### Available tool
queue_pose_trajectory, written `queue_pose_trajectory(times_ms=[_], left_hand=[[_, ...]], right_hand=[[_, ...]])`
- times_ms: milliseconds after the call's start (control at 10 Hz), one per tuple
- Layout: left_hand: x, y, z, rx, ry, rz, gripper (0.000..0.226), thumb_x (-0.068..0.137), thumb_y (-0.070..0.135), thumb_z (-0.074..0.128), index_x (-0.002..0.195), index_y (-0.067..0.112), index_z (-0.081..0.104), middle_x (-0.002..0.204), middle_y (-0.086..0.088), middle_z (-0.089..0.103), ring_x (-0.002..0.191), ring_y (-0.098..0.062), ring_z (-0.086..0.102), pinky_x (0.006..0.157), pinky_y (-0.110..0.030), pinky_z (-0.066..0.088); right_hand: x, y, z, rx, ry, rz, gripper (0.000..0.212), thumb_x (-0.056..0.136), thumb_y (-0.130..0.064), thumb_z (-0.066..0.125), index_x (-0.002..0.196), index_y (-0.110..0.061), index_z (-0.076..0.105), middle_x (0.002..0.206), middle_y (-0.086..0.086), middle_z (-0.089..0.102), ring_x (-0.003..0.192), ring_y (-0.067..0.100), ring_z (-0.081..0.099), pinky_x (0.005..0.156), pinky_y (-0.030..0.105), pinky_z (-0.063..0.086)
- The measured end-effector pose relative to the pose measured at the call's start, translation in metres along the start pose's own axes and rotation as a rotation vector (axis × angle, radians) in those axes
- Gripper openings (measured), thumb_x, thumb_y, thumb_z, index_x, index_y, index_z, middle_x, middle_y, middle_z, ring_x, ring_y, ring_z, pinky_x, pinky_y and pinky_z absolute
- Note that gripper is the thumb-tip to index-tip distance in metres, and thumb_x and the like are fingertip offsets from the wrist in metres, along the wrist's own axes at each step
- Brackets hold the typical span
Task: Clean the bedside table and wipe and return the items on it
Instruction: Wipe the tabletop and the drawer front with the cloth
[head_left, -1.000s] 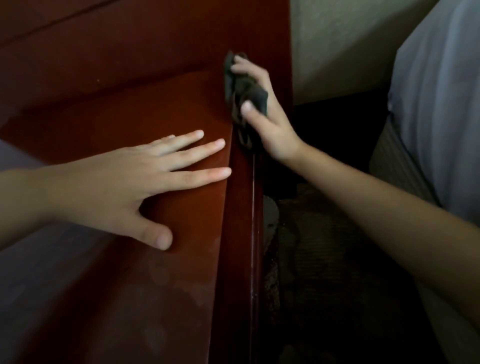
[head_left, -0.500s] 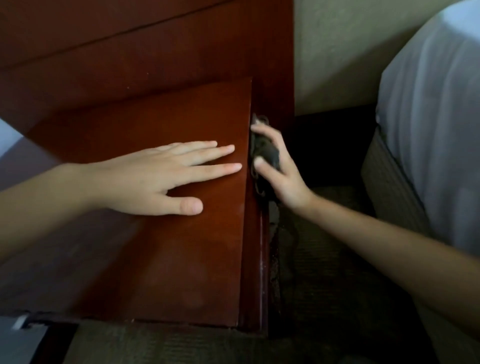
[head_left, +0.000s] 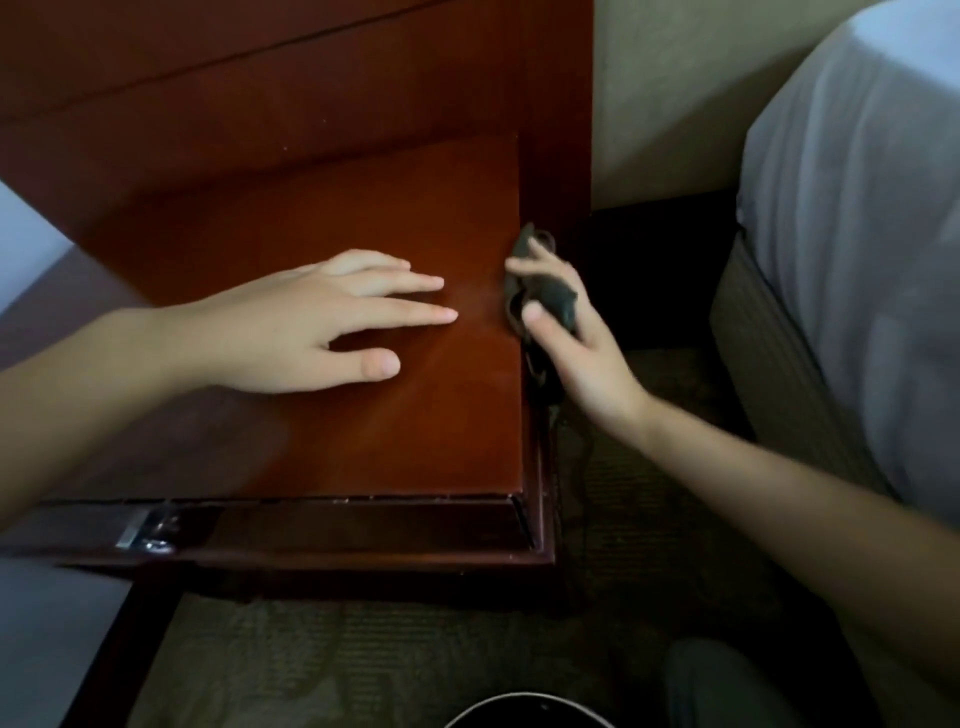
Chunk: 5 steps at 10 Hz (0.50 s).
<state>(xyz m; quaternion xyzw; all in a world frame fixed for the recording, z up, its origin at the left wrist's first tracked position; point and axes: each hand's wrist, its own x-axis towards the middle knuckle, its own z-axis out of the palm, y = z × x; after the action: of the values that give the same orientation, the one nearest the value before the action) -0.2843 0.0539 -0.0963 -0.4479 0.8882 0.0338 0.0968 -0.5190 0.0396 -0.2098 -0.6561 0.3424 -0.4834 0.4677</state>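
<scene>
Far left: pale bedding (head_left: 26, 249) at the frame edge, touching the table's left side. Bedside table (head_left: 322, 441), reddish-brown wood, glossy top bare apart from the hand on it. A dark wood panel (head_left: 260, 93) stands behind it. Along the table's front edge, a metal fitting (head_left: 143, 530) at the left, blurred, can't tell what it is.

Left hand (head_left: 306, 327) lies flat on the tabletop, palm down, fingers stretched out and close together, pointing right, thumb splayed toward the front edge. It holds nothing.

Right of that, at the table's right edge: dark cloth (head_left: 540, 301), bunched up, pressed against the edge and upper side face of the table. Right hand (head_left: 576, 343) is clamped on the cloth, thumb on the near side, index finger over the top, other fingers curled behind it. A loose end of cloth hangs down along the table's side below the hand.

Floor: dark patterned carpet (head_left: 363, 665) in front of and to the right of the table. Bottom centre, a round dark rim (head_left: 524, 706), cut off by the frame. Just right of it, a grey-clad knee (head_left: 727, 686).

Far right: bed with a white sheet (head_left: 857, 234) over a ribbed beige base (head_left: 769, 364), well apart from the table, dark gap between. Pale wall (head_left: 665, 93) behind.
</scene>
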Motion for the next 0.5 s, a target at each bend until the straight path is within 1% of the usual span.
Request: queue_pose_trajectory(times_ms=[100, 200, 300, 400, 500], left_hand=[[-0.008, 0.012, -0.001, -0.052, 0.060, -0.005, 0.068, 0.079, 0.071, 0.022, 0.140, 0.041, 0.033, 0.152, 0.015, 0.025, 0.138, -0.001, 0.017, 0.106, -0.027, 0.018], [-0.016, 0.015, -0.006, 0.012, 0.105, 0.030, 0.053, 0.085, 0.051, 0.028, 0.135, 0.040, 0.040, 0.146, 0.022, 0.027, 0.133, 0.004, 0.013, 0.104, -0.029, 0.021], [-0.021, 0.013, -0.009, -0.041, 0.142, 0.010, 0.043, 0.086, 0.037, 0.038, 0.128, 0.043, 0.046, 0.137, 0.029, 0.031, 0.129, 0.008, 0.014, 0.103, -0.034, 0.029], [-0.022, 0.012, -0.006, -0.111, 0.139, -0.002, 0.034, 0.090, 0.033, 0.047, 0.121, 0.046, 0.049, 0.131, 0.034, 0.034, 0.125, 0.008, 0.019, 0.100, -0.042, 0.039], [-0.023, 0.015, -0.003, -0.205, 0.136, 0.022, 0.030, 0.088, 0.037, 0.050, 0.113, 0.054, 0.048, 0.125, 0.040, 0.036, 0.124, 0.004, 0.027, 0.101, -0.039, 0.037]], right_hand=[[-0.044, -0.031, 0.006, -0.066, -0.063, -0.081, 0.032, 0.082, -0.045, 0.050, 0.112, -0.035, 0.054, 0.145, -0.007, 0.034, 0.138, 0.005, 0.026, 0.112, 0.031, 0.025], [-0.059, -0.050, 0.007, -0.301, -0.117, -0.261, 0.025, 0.079, -0.038, 0.055, 0.100, -0.029, 0.063, 0.133, -0.003, 0.050, 0.136, 0.012, 0.032, 0.114, 0.033, 0.023], [-0.056, -0.072, 0.005, -0.534, -0.234, -0.366, 0.029, 0.075, -0.036, 0.056, 0.093, -0.018, 0.068, 0.113, 0.000, 0.064, 0.121, 0.013, 0.046, 0.109, 0.019, 0.025], [-0.065, -0.085, 0.011, -0.608, -0.318, -0.434, 0.021, 0.076, -0.032, 0.060, 0.088, -0.015, 0.068, 0.096, 0.001, 0.068, 0.104, 0.018, 0.058, 0.099, 0.035, 0.040], [-0.062, -0.100, 0.007, -0.495, -0.393, -0.400, 0.010, 0.080, -0.022, 0.064, 0.085, -0.013, 0.067, 0.085, -0.002, 0.068, 0.088, 0.012, 0.062, 0.084, 0.033, 0.046]])
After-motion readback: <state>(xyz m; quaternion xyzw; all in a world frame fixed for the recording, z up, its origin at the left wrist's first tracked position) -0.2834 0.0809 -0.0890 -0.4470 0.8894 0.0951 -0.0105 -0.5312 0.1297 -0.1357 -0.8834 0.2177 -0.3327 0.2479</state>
